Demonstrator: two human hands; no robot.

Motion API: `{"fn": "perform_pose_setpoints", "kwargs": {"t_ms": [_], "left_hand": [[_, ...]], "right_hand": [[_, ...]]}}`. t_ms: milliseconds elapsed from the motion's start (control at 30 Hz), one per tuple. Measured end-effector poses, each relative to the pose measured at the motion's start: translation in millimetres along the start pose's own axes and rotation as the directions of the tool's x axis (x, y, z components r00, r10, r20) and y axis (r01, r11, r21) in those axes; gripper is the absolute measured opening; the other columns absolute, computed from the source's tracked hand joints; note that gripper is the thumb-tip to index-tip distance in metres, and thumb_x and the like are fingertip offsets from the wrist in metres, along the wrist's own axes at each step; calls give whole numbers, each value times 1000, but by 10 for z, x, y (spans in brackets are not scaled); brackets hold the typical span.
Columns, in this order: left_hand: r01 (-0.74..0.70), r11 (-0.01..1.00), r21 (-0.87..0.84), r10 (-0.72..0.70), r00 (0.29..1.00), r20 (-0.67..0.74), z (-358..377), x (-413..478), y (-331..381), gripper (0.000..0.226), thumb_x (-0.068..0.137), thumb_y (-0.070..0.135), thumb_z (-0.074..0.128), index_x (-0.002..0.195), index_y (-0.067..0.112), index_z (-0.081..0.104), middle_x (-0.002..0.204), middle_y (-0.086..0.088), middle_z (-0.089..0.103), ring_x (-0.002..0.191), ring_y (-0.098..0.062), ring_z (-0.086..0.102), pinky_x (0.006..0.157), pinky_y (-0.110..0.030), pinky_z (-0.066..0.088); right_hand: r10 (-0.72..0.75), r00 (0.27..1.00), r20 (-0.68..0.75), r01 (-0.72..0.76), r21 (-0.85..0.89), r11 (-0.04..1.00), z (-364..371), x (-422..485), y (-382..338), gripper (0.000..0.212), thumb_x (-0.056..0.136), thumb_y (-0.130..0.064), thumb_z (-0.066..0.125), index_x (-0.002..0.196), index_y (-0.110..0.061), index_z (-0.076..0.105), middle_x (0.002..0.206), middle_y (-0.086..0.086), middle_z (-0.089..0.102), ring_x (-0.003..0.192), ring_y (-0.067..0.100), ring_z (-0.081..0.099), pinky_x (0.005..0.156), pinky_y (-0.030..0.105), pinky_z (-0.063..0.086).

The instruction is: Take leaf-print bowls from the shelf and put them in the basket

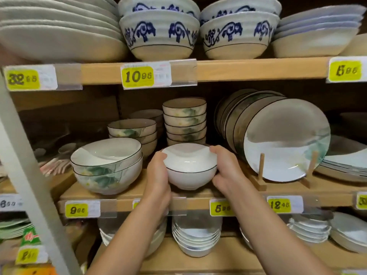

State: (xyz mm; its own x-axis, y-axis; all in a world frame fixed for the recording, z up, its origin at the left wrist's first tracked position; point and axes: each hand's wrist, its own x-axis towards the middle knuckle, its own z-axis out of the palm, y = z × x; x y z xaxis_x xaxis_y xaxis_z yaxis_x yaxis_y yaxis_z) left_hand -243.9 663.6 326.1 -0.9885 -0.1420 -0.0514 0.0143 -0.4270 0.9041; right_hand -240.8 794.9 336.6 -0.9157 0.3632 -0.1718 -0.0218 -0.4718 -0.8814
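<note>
A small white ceramic bowl with a thin dark rim [191, 171] is at the front edge of the middle wooden shelf [198, 203], clasped from both sides. The left hand [158, 175] and right hand [226, 171] each curl round its wall, thumbs on the rim. Two stacked leaf-print bowls [103, 171] stand near its left

We count one small white bowl [190, 171], with two hands on it: a left hand [158, 175] and a right hand [228, 173]. Just left of that bowl sit two big leaf bowls [107, 169] in one stack. Behind the bowl we count five or more small leaf bowls [184, 124] in a tall stack. High above the bowl we count four blue-painted bowls [158, 34], in two stacks of two.
</note>
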Motion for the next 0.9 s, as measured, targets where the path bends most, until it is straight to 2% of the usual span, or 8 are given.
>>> {"fn": "perform_pose_setpoints", "kwargs": {"t_ms": [100,200,333,533,633,733,800,900], "left_hand": [[-1,1000,5,1,1000,-29,56,64,-58,25,90,17,43,94,15,68,81,-1,77,90,-21,67,74,-34,51],[-3,1000,8,3,999,-51,76,100,-104,26,90,16,43,96,12,67,93,-7,75,94,-24,66,81,-35,51],[-9,1000,11,10,999,-46,68,137,-135,31,89,15,42,105,9,67,99,-10,75,97,-25,67,84,-36,52],[2,1000,13,-2,999,39,3,192,-123,25,92,15,42,93,12,67,78,-1,77,87,-19,68,75,-33,52],[15,1000,-10,-15,997,81,-19,209,-119,24,94,15,42,94,11,66,81,-2,77,91,-20,68,82,-34,53],[8,999,-33,-4,994,110,-61,233,-141,24,95,15,42,96,10,66,86,-4,77,94,-20,68,82,-35,52],[19,999,-38,-13,991,133,-75,238,-144,24,95,14,43,98,10,66,88,-4,77,95,-19,68,79,-34,51],[37,998,-43,-29,986,164,-101,267,-149,25,96,16,43,105,8,66,96,-6,77,100,-19,68,80,-32,51]], "right_hand": [[23,999,35,-22,-24,999,-22,166,10,16,89,-9,49,91,-7,64,89,13,71,82,28,65,75,37,54],[37,998,60,-35,-36,999,-31,281,42,16,88,-9,49,89,-8,65,90,15,72,87,32,67,88,46,53],[41,995,91,-38,-33,999,-46,390,80,17,86,-7,50,78,-10,65,76,11,71,76,29,66,80,42,54],[6,995,96,-2,-48,999,-41,426,130,17,83,-8,51,78,-10,67,74,10,71,78,29,65,79,40,51],[-18,992,122,26,-57,998,-67,411,143,17,82,-9,52,83,-9,69,86,13,73,87,31,66,89,45,52],[-17,983,182,21,-20,1000,-104,406,168,25,84,-10,53,99,-3,70,103,17,73,103,33,66,99,49,48],[-14,980,200,13,6,1000,-123,415,185,29,85,-11,53,107,-1,69,106,18,72,107,34,65,101,48,48],[-47,980,191,46,9,999,-140,420,215,23,87,-14,55,97,-5,73,100,15,74,100,29,68,95,43,52]]}}
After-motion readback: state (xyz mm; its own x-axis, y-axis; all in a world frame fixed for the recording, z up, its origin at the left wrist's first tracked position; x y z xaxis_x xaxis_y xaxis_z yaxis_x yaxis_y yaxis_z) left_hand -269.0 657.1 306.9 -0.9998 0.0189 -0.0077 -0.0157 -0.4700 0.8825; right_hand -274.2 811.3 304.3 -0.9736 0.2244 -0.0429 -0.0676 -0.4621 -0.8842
